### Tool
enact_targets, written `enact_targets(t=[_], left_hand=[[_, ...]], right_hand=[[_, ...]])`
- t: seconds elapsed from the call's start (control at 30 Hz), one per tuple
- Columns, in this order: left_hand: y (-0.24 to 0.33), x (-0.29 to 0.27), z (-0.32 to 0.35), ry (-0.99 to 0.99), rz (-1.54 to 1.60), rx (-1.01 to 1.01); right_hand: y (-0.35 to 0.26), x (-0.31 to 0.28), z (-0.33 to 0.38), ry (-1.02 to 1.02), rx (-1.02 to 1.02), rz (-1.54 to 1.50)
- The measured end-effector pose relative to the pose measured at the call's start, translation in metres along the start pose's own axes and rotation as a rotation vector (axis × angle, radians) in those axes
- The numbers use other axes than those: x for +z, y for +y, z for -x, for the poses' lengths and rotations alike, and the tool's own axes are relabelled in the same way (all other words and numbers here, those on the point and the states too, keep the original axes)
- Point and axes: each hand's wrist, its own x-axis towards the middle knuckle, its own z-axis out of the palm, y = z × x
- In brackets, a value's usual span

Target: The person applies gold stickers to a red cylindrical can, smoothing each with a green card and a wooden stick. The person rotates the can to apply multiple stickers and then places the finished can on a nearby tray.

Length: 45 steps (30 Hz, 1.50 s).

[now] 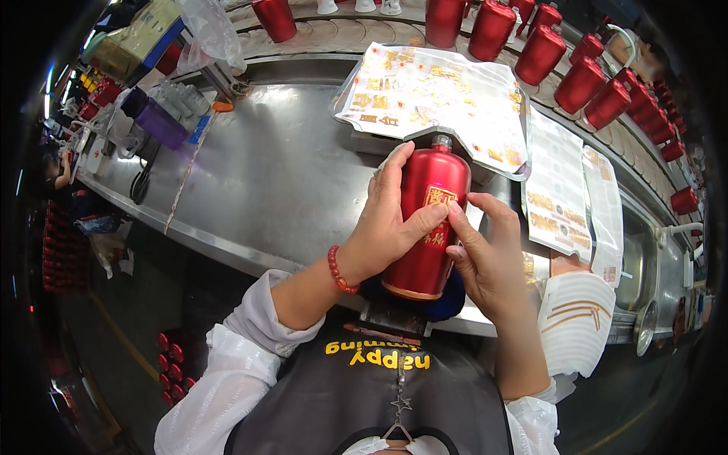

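Observation:
A glossy red bottle [413, 262] with a clear glass neck lies tilted in front of me, its neck pointing away and its base toward my apron. My left hand [390, 216] wraps round its left side, thumb pressed on the gold square label on its front. With fingers bent, my right hand [485, 254] touches the label's right edge with a fingertip, its thumb near the bottle's side. Whether the right fingers pinch anything small cannot be seen. Just beyond the bottle lies a sheet of gold and red stickers [432, 95] on a raised tray.
Several red bottles [541, 55] stand along a curved conveyor [326, 36] at the back and right. More sticker sheets [557, 182] lie to the right, above a stack of white backing sheets [574, 318]. A purple bottle [155, 120] and an orange cutter [222, 107] rest on the steel table [265, 167].

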Motion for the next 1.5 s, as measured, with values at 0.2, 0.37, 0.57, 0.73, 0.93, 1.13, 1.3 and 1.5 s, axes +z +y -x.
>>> enact_targets(t=[0.2, 0.37, 0.57, 0.73, 0.93, 1.13, 1.3, 1.5], left_hand=[[0.006, -0.002, 0.009, -0.025, 0.014, -0.054], [0.004, -0.005, 0.007, 0.004, 0.109, -0.052], [0.003, -0.007, 0.001, 0.057, 0.186, -0.003], [0.017, -0.025, -0.016, -0.123, -0.091, 0.188], [0.039, -0.029, -0.030, -0.234, -0.318, 0.363], [0.047, -0.026, -0.022, -0.164, -0.359, 0.388], [0.027, -0.023, -0.005, 0.001, -0.221, 0.252], [-0.002, -0.007, 0.025, 0.021, 0.056, 0.040]], right_hand=[[-0.002, -0.009, 0.008, 0.108, 0.244, -0.186], [0.016, -0.027, -0.018, -0.072, 0.827, -0.928], [0.035, -0.025, -0.035, -0.242, 0.658, -0.850], [0.031, -0.025, -0.040, -0.271, 0.504, -0.829], [0.024, -0.032, -0.033, -0.083, 0.229, -0.736], [0.008, -0.026, -0.046, -0.098, 0.063, -0.318], [0.027, -0.028, -0.068, -0.097, 0.136, -0.362], [0.182, -0.017, -0.128, 0.068, 0.265, 0.109]])
